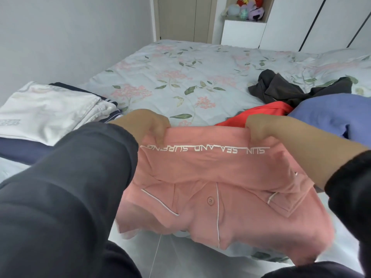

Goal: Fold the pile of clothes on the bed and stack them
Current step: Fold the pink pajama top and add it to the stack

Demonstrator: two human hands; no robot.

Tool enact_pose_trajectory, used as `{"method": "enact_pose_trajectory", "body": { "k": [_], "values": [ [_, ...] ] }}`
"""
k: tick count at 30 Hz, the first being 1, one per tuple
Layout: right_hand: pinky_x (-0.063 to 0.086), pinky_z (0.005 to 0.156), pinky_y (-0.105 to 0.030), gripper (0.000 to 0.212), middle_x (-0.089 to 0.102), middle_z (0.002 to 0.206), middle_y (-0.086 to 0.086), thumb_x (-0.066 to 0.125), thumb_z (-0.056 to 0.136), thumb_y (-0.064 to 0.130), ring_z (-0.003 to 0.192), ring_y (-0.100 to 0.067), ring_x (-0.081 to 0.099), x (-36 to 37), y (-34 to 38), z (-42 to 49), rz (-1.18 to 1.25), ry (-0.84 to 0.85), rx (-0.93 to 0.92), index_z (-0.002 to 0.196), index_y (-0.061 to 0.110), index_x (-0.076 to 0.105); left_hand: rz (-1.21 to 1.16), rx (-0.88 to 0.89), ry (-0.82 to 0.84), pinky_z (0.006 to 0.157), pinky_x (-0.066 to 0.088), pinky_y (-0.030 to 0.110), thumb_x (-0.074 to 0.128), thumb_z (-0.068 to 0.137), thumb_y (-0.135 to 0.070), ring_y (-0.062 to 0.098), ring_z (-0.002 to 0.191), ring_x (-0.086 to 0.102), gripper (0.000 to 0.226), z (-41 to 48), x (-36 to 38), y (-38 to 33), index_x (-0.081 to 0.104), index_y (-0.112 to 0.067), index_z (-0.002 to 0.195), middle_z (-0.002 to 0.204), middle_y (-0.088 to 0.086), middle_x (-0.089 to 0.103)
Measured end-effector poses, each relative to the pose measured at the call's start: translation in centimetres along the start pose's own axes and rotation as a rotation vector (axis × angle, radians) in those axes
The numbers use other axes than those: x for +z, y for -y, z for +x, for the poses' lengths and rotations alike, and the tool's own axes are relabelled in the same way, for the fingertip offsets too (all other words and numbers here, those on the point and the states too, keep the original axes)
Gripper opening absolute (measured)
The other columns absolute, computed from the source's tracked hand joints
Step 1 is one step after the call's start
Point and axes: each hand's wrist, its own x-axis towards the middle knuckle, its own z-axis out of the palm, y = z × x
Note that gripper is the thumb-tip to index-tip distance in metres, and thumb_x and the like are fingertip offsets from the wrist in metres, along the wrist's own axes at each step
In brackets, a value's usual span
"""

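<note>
A: While the left hand [148, 125] and the right hand [261, 128] each pinch a top corner of the pink shirt [210, 187], it hangs half-folded above the near edge of the bed [180, 73] — mid-fold, I judge.

B: Next move?

A: Probably carrying it left onto the folded stack [46, 113], edges kept level. An unfolded pile [329, 115] waits on the right.

B: Any containers?

A: Only a wall nook [269, 9] at the back — soft toys [249, 9] inside.
</note>
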Motion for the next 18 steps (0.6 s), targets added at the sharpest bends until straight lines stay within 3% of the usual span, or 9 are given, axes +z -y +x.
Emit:
{"method": "enact_pose_trajectory", "body": {
  "k": [3,6,8,12,15,18],
  "values": [
    [0.046,0.07,-0.028,0.028,0.06,0.088,-0.002,0.077,0.071,0.026,0.086,-0.024,0.058,-1.1,-1.3,-0.7,0.065,-0.088,0.011,0.092,0.012,0.064,0.048,-0.02,-0.048,0.08,0.05,0.035,0.084,0.067,-0.033,0.025,0.095,0.061,0.041,-0.7,-0.8,0.7,0.063,-0.017,0.099,0.101,0.0,0.063],
    [0.039,0.063,-0.028,0.013,0.052,0.077,-0.001,0.072,0.072,0.013,0.082,-0.026,0.054,-3.3,-2.1,-1.6,0.155,-0.254,0.009,0.077,0.011,0.06,0.043,0.0,-0.168,0.078,0.051,0.036,0.08,0.073,-0.029,0.025,0.091,0.061,0.027,-2.2,-3.0,1.0,0.063,-0.018,0.091,0.095,-0.001,0.062],
    [0.038,0.063,-0.028,0.016,0.05,0.073,-0.002,0.069,0.071,0.007,0.08,-0.028,0.053,-5.2,-2.5,-1.8,0.188,-0.375,0.019,0.068,0.012,0.055,0.094,0.003,-0.292,0.074,0.051,0.035,0.074,0.077,-0.023,0.026,0.087,0.06,0.018,-3.1,-4.8,1.0,0.065,-0.013,0.089,0.091,0.003,0.062],
    [0.044,0.069,-0.034,0.016,0.056,0.088,-0.013,0.057,0.07,-0.002,0.085,-0.034,0.054,-8.6,-2.8,-1.2,0.141,-0.607,0.112,0.081,0.009,0.056,0.239,-0.076,-0.599,0.057,0.041,0.029,0.061,0.078,-0.008,0.024,0.069,0.055,0.007,-4.1,-7.6,0.3,0.064,-0.007,0.083,0.077,0.007,0.057],
    [0.039,0.068,-0.036,0.021,0.058,0.095,-0.021,0.056,0.071,-0.006,0.091,-0.04,0.058,-9.6,-3.1,-0.5,0.117,-0.773,0.201,0.083,0.01,0.048,0.304,-0.196,-0.811,0.066,0.038,0.032,0.051,0.08,0.003,0.03,0.089,0.058,0.022,-3.7,-9.0,-0.4,0.06,-0.011,0.095,0.089,0.007,0.055],
    [0.034,0.067,-0.036,0.021,0.061,0.097,-0.023,0.056,0.073,-0.005,0.092,-0.041,0.059,-8.9,-3.0,0.2,0.069,-0.848,0.242,0.087,0.009,0.048,0.319,-0.237,-0.883,0.068,0.037,0.034,0.046,0.083,0.006,0.032,0.102,0.059,0.029,-2.7,-9.4,-0.7,0.059,-0.01,0.104,0.107,0.011,0.062]
  ]
}}
